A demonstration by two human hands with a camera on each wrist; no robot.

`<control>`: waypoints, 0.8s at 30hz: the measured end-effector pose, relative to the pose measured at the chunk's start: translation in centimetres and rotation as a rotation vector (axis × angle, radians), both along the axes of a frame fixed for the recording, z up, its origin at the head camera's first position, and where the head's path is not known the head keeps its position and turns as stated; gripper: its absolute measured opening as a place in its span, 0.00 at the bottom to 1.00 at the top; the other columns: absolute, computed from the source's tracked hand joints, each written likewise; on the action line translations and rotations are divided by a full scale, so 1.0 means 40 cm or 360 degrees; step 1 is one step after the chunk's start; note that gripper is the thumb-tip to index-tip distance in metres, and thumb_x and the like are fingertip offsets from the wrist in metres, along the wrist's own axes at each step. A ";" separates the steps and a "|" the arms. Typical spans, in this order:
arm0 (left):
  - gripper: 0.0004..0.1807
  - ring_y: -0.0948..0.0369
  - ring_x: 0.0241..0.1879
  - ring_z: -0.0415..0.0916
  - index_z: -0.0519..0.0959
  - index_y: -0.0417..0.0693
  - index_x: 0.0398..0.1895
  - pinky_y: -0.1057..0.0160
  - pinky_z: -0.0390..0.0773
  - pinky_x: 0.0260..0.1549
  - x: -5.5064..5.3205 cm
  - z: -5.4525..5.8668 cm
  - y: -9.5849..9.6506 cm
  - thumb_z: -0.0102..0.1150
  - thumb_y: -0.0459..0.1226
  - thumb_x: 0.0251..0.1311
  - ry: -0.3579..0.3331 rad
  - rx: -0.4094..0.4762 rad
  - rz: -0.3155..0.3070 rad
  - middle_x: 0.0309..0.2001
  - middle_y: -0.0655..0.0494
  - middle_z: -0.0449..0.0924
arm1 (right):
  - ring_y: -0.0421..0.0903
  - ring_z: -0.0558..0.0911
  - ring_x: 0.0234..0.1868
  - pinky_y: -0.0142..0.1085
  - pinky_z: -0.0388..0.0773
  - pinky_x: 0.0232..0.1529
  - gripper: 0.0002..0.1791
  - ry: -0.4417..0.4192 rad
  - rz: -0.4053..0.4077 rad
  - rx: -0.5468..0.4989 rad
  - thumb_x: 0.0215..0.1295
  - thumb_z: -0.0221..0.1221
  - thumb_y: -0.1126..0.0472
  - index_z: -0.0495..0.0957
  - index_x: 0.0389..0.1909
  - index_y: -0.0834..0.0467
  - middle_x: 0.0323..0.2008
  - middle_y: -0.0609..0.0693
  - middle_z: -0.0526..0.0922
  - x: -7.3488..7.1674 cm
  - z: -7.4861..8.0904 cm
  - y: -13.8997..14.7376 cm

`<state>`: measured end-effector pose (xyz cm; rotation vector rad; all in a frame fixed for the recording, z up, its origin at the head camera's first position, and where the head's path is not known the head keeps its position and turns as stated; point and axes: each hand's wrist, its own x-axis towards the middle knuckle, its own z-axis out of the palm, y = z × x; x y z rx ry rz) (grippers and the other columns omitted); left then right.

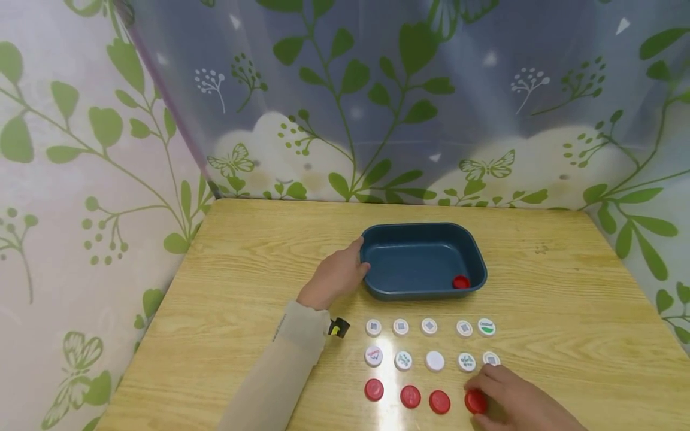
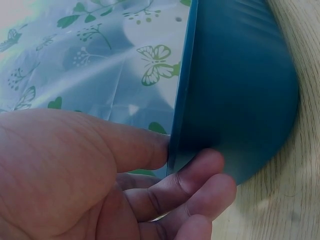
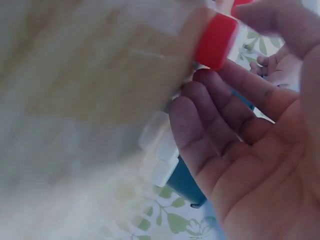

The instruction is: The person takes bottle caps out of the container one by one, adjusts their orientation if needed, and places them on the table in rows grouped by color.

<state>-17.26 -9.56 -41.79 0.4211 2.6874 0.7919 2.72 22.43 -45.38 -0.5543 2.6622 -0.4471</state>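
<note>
My left hand grips the left end of a dark blue plastic basin, thumb and fingers on opposite sides of its wall in the left wrist view. Inside the basin, a red bottle cap lies in the near right corner. My right hand pinches another red bottle cap between thumb and index finger at the right end of the front row. That cap also shows between the fingertips in the right wrist view. Three more red caps lie to its left.
Behind the red caps are two rows of white bottle caps, several with printed tops, one with a green mark. The right hand's fingers are right by the nearest white cap. Patterned cloth surrounds the wooden table at back and sides.
</note>
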 end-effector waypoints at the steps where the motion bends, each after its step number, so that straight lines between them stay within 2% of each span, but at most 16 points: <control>1: 0.36 0.61 0.18 0.67 0.52 0.47 0.83 0.62 0.67 0.22 0.000 0.000 0.000 0.52 0.44 0.79 0.0001 0.0002 -0.0001 0.22 0.57 0.71 | 0.31 0.70 0.37 0.31 0.80 0.41 0.24 -0.0008 -0.0030 0.0012 0.61 0.67 0.32 0.82 0.49 0.42 0.40 0.30 0.74 -0.001 0.010 -0.001; 3: 0.36 0.61 0.17 0.67 0.52 0.47 0.83 0.62 0.66 0.22 0.000 -0.001 -0.001 0.52 0.44 0.79 0.0004 0.0008 -0.0007 0.22 0.57 0.71 | 0.31 0.71 0.37 0.32 0.81 0.41 0.23 0.0003 -0.0092 0.0042 0.61 0.67 0.32 0.82 0.50 0.41 0.39 0.30 0.75 -0.008 0.039 0.001; 4: 0.36 0.61 0.18 0.67 0.53 0.46 0.83 0.62 0.66 0.22 0.000 -0.002 -0.002 0.52 0.44 0.79 0.0008 0.0010 -0.0010 0.22 0.57 0.72 | 0.31 0.71 0.36 0.33 0.81 0.40 0.22 0.0070 -0.0100 0.0031 0.62 0.68 0.35 0.82 0.50 0.42 0.38 0.30 0.75 -0.013 0.053 0.004; 6: 0.36 0.61 0.18 0.67 0.53 0.46 0.83 0.62 0.67 0.22 0.000 -0.002 -0.003 0.52 0.44 0.79 0.0017 0.0009 -0.0014 0.22 0.57 0.72 | 0.30 0.73 0.35 0.33 0.81 0.38 0.18 0.0271 -0.0103 -0.0024 0.61 0.72 0.43 0.82 0.49 0.44 0.37 0.31 0.77 -0.028 0.084 0.010; 8: 0.36 0.61 0.19 0.68 0.53 0.46 0.83 0.62 0.67 0.23 0.000 -0.001 -0.005 0.52 0.44 0.79 0.0021 0.0003 -0.0010 0.22 0.57 0.72 | 0.31 0.75 0.36 0.33 0.80 0.36 0.17 0.0536 -0.0035 -0.0088 0.59 0.74 0.52 0.83 0.48 0.46 0.37 0.32 0.78 -0.054 0.114 0.018; 10: 0.36 0.61 0.19 0.68 0.53 0.46 0.83 0.62 0.68 0.23 0.000 -0.001 -0.006 0.52 0.44 0.79 0.0025 -0.0003 -0.0004 0.23 0.57 0.72 | 0.34 0.78 0.38 0.36 0.82 0.37 0.19 0.0818 0.0062 -0.0128 0.55 0.75 0.59 0.83 0.48 0.49 0.39 0.36 0.80 -0.092 0.141 0.023; 13: 0.36 0.61 0.21 0.70 0.53 0.46 0.83 0.61 0.69 0.24 -0.001 -0.001 -0.007 0.52 0.44 0.79 0.0021 -0.0005 0.0010 0.23 0.57 0.71 | 0.42 0.81 0.43 0.42 0.83 0.40 0.22 0.1001 0.0165 -0.0116 0.53 0.75 0.62 0.83 0.50 0.54 0.44 0.44 0.82 -0.179 0.185 0.026; 16: 0.36 0.60 0.22 0.72 0.53 0.46 0.83 0.61 0.70 0.26 -0.003 -0.004 -0.008 0.52 0.45 0.79 0.0018 -0.0012 0.0014 0.23 0.57 0.72 | 0.47 0.82 0.43 0.46 0.83 0.41 0.21 0.1005 0.0224 -0.0012 0.57 0.74 0.61 0.82 0.51 0.58 0.45 0.50 0.81 -0.281 0.223 0.025; 19: 0.36 0.60 0.27 0.76 0.54 0.46 0.83 0.60 0.75 0.30 -0.004 -0.006 -0.005 0.51 0.45 0.79 0.0028 -0.0026 0.0003 0.27 0.55 0.78 | 0.48 0.81 0.42 0.47 0.82 0.41 0.19 0.0868 0.0265 0.0145 0.61 0.72 0.58 0.82 0.52 0.59 0.45 0.52 0.81 -0.380 0.258 0.017; 22: 0.36 0.58 0.39 0.83 0.54 0.47 0.83 0.57 0.80 0.40 -0.004 -0.007 -0.001 0.52 0.45 0.79 0.0053 -0.0046 -0.0001 0.42 0.51 0.86 | 0.49 0.82 0.42 0.49 0.81 0.43 0.18 0.0663 0.0283 0.0227 0.65 0.70 0.57 0.82 0.53 0.59 0.47 0.52 0.82 -0.470 0.291 0.000; 24: 0.35 0.56 0.47 0.84 0.55 0.47 0.83 0.55 0.82 0.47 -0.003 -0.006 0.000 0.52 0.45 0.79 0.0061 -0.0055 0.0003 0.53 0.48 0.86 | 0.49 0.83 0.44 0.50 0.81 0.45 0.17 0.0505 0.0289 0.0225 0.67 0.68 0.57 0.82 0.54 0.59 0.47 0.52 0.83 -0.524 0.303 -0.020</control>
